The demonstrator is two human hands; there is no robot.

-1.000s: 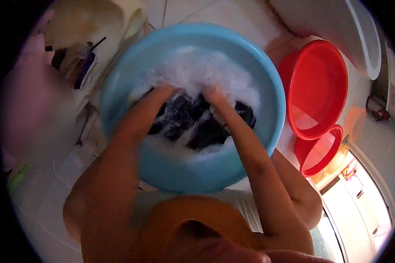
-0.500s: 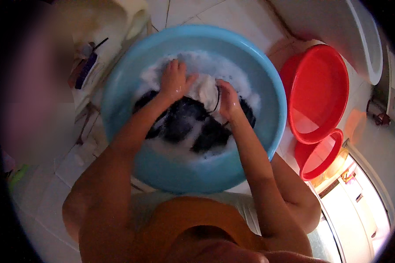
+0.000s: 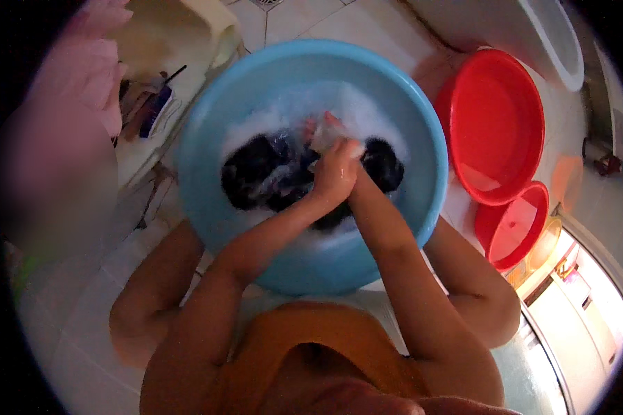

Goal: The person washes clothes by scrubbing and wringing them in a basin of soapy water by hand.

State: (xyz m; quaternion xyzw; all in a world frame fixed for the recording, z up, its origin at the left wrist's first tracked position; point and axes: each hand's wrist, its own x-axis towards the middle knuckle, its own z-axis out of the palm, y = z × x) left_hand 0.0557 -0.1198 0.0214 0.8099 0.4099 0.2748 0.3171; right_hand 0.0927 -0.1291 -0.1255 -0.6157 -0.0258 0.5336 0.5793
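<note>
In the middle of a large light-blue basin (image 3: 422,124) of sudsy water, my two hands come together on a wet whitish cloth (image 3: 322,142). My left hand (image 3: 336,170) lies on top, its fingers closed round the cloth. Crossing beneath it, my right hand (image 3: 333,120) shows mainly as fingertips on the far side, apparently gripping the same cloth; its palm is hidden. Dark wet clothes (image 3: 250,171) float around them, with another dark bulge (image 3: 383,164) to the right. White foam (image 3: 363,107) gathers toward the far side.
Two red basins, a larger one (image 3: 495,131) and a smaller one (image 3: 513,232), stand on the right beside a yellowish one (image 3: 545,243). At the far left, a pale tub (image 3: 218,34) holds a dark-blue object (image 3: 156,112). A pink cloth (image 3: 83,83) hangs there. Tiled floor lies below.
My left hand has moved right and nearer, from open on the foam to closed on the whitish cloth. My right hand has shifted left beneath it. The dark clothes have shifted and bunched differently.
</note>
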